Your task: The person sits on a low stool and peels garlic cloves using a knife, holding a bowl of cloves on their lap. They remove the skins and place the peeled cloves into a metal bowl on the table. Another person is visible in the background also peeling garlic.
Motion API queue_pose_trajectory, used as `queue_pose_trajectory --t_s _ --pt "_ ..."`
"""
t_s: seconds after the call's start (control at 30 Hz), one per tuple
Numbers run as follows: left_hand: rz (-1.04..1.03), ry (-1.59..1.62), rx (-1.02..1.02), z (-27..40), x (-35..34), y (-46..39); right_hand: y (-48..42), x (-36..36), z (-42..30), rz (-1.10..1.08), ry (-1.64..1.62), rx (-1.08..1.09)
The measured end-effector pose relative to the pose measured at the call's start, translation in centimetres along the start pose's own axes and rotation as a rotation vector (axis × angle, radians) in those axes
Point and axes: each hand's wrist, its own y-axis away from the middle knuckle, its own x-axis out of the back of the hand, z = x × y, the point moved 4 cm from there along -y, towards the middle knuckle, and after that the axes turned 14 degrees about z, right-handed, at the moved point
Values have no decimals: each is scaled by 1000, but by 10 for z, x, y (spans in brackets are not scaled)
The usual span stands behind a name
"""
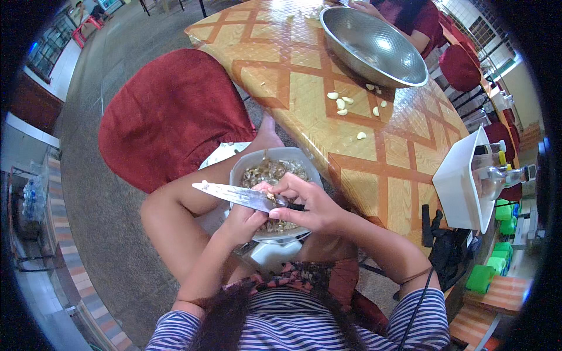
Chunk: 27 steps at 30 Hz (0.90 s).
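Note:
My right hand grips the black handle of a kitchen knife, whose wide blade points left and carries whitish bits near its tip. Behind and below the blade, my left hand has its fingers curled, partly hidden by the steel. A small brownish piece, seemingly a garlic clove, sits pinched where the fingers of both hands meet. Beneath them, a translucent plastic tub between my legs holds many garlic cloves and papery skins.
Several peeled cloves lie on the patterned table to the right. A large metal bowl rests tilted there, with another person's arm behind it. Bottles fill a white bin. A red-covered chair stands at left.

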Motion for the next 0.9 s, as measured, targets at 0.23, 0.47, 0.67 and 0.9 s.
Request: queue_pose_trajectory --t_s 0.23,0.47,0.67,0.9 --pt "-3 -315 -309 6 -5 -7 2 -3 9 -23 -386 -408" --pt "-200 94 113 -3 1 -9 0 1 8 -95 -680 -655" --pt "-102 589 512 -13 -9 -8 -5 -2 21 31 -489 -384" --pt "-62 459 402 -18 -3 -10 -2 -1 14 -76 -595 -497"
